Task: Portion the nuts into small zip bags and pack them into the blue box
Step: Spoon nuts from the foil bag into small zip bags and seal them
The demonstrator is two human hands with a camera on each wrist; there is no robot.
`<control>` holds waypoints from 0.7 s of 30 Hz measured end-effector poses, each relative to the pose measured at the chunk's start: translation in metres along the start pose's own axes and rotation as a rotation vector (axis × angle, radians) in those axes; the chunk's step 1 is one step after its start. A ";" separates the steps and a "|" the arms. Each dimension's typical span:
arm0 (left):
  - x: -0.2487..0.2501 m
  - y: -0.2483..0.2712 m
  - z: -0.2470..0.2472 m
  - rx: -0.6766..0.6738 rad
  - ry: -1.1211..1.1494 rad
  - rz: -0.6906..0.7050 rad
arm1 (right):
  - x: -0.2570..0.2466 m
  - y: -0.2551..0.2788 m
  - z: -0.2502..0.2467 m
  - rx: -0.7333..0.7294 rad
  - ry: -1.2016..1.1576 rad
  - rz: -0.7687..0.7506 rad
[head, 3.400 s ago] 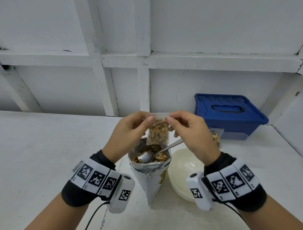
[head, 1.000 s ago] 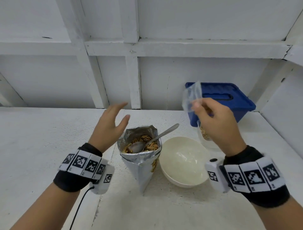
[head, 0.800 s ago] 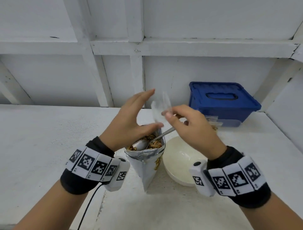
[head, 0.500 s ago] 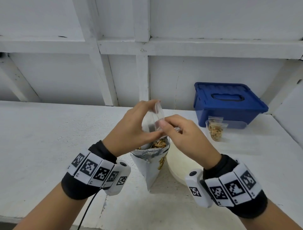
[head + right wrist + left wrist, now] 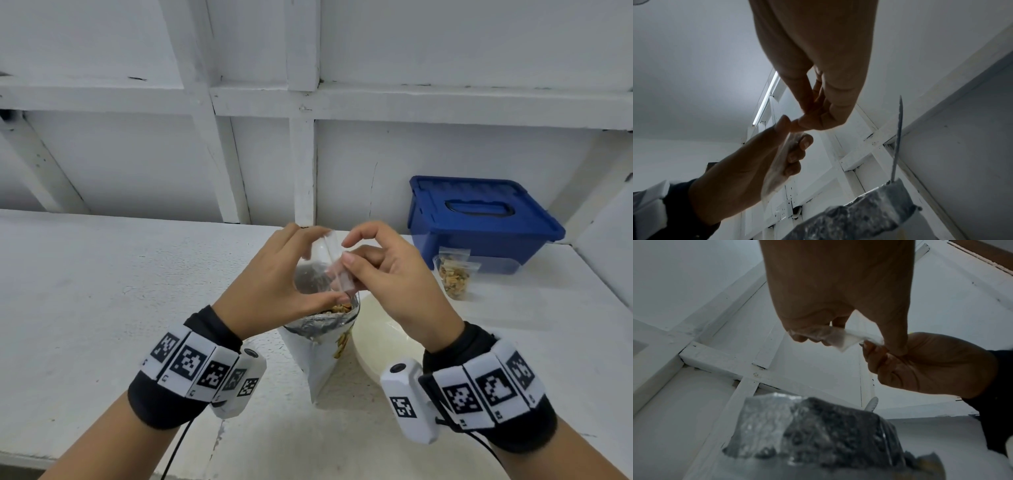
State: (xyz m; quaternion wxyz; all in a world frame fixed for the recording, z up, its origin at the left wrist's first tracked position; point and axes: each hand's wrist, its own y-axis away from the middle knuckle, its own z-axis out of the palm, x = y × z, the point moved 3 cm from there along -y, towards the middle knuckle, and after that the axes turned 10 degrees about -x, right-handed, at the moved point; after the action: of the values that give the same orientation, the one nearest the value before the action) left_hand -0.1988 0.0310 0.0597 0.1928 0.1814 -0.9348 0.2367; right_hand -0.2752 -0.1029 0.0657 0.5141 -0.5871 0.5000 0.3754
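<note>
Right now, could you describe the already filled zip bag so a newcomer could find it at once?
Find the blue box at the table's far right. The filled zip bag stands against its front. Unlike the empty bag between the hands, it holds nuts.

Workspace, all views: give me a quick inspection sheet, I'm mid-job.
Surface: white table, rough painted top.
Job's things: empty zip bag held above the foil nut bag; spoon handle sticks out of the foil bag; one filled zip bag leans on the blue box, lid shut.
Clutter: white bowl beside the foil bag.
Hands: left hand and right hand both pinch the empty bag's mouth.
Cables: black cable under the left wrist, another at the right.
Surroundings: white framed wall.
</note>
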 end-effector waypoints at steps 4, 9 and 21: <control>-0.002 0.001 0.000 0.000 0.007 0.019 | 0.005 -0.001 -0.001 -0.019 -0.049 0.056; -0.001 0.003 0.001 0.007 0.004 0.039 | 0.007 0.001 -0.002 -0.038 0.191 0.016; -0.021 0.021 -0.003 -0.033 -0.006 -0.109 | 0.007 0.001 -0.012 0.004 0.682 -0.096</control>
State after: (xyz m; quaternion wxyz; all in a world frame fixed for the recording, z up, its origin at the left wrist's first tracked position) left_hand -0.1890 0.0552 0.0452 0.2056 0.2295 -0.9279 0.2099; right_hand -0.2757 -0.1163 0.0612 0.3354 -0.7009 0.6155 0.1319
